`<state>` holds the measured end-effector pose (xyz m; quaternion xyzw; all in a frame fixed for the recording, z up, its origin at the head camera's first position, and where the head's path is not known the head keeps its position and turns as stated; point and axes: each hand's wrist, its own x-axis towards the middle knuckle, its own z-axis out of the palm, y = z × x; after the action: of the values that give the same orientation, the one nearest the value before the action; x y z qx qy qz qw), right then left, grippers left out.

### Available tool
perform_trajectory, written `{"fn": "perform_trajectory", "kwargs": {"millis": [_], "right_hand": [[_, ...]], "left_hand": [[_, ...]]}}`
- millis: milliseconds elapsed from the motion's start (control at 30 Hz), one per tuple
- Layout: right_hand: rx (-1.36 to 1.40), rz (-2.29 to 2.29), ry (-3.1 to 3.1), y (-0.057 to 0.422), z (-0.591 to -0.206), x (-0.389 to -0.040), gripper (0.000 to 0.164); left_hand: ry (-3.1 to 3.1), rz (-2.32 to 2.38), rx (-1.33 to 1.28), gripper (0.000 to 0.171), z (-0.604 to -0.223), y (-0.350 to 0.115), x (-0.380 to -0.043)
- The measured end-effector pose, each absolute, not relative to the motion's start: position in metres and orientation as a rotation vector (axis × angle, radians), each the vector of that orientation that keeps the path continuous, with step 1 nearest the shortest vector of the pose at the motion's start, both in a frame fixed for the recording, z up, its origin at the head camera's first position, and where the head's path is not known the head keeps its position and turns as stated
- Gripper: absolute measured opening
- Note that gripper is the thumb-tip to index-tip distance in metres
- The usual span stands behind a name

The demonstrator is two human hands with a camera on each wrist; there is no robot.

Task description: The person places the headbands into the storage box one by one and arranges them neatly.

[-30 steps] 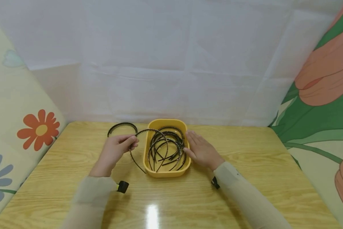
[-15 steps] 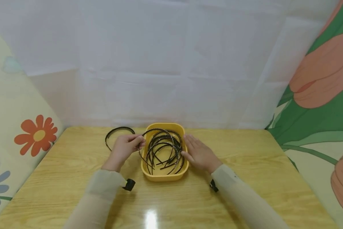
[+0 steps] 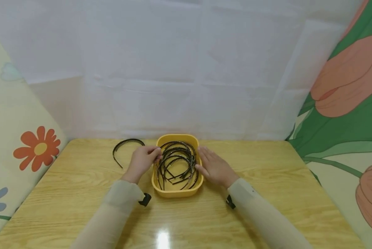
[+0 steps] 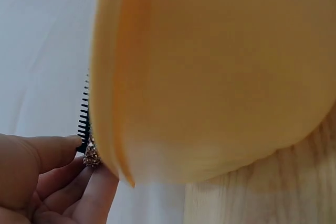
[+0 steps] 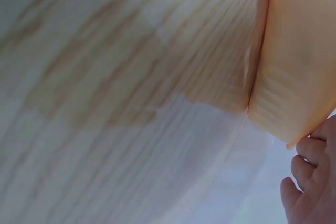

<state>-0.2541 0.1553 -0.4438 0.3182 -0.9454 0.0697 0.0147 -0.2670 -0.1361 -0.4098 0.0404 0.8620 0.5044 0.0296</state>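
Observation:
At the left rim of a yellow plastic basket, my left hand pinches a toothed black headband between thumb and fingers. A glittery piece of it shows at the fingertips in the left wrist view, and the basket wall hides the rest. Several dark toothed headbands lie tangled inside the basket. My right hand rests with straight fingers against the basket's right side, its thumb at the rim; the right wrist view shows its fingers along the outer wall.
A single black toothed headband lies on the wooden table left of the basket, partly behind my left hand. A white cloth hangs behind the table, and flower-patterned panels flank it.
My left hand has moved right, bringing its headband from left of the basket over the rim and down among the others. My right hand stays at the basket's right side.

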Motion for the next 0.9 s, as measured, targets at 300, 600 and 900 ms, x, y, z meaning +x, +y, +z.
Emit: {"fn": "perform_trajectory", "kwargs": {"millis": [300,600,900], "right_hand": [[0.992,0.214,-2.932,0.155,-0.445,-0.255,0.068],[0.996,0.218,-2.930,0.154,-0.445,-0.255,0.068],[1.001,0.220,-2.930,0.154,-0.444,-0.254,0.068]], "left_hand": [[2.777,1.365,0.197,0.030,-0.411,-0.122,-0.271],[2.915,1.135,0.258,0.030,-0.411,-0.112,-0.272],[3.017,0.845,0.300,0.032,-0.410,-0.102,-0.275]]}}
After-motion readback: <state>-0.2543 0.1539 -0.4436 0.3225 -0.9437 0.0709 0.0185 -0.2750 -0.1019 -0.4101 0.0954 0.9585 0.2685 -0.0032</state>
